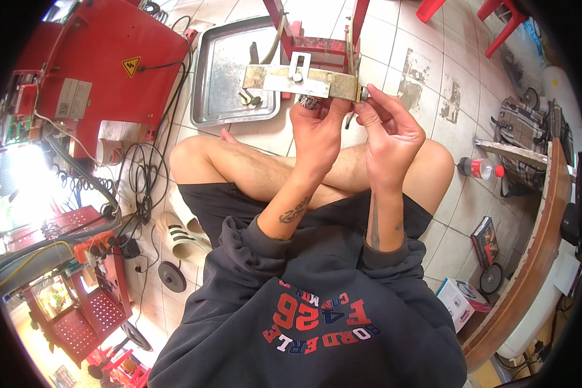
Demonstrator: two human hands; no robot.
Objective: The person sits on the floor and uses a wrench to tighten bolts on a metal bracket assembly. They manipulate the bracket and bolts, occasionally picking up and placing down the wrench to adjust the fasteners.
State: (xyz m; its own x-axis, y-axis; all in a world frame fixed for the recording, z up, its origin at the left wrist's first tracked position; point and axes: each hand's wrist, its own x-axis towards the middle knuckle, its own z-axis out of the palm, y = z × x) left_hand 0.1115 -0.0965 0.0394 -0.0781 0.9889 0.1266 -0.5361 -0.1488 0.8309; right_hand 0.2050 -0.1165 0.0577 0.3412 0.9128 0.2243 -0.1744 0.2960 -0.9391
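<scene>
Metal bracket (256,77) overlaps the right edge of the tray (216,97) on my feed; my left grip (315,137) pinches its underside, my right grip (396,132) a small fitting (365,94) at its right end

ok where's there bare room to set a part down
The metal tray is bare along its left side, left of the small metal parts. So are tiles between the right hand and red stool. Left floor is crowded: black cables, striped slide sandals.
</scene>
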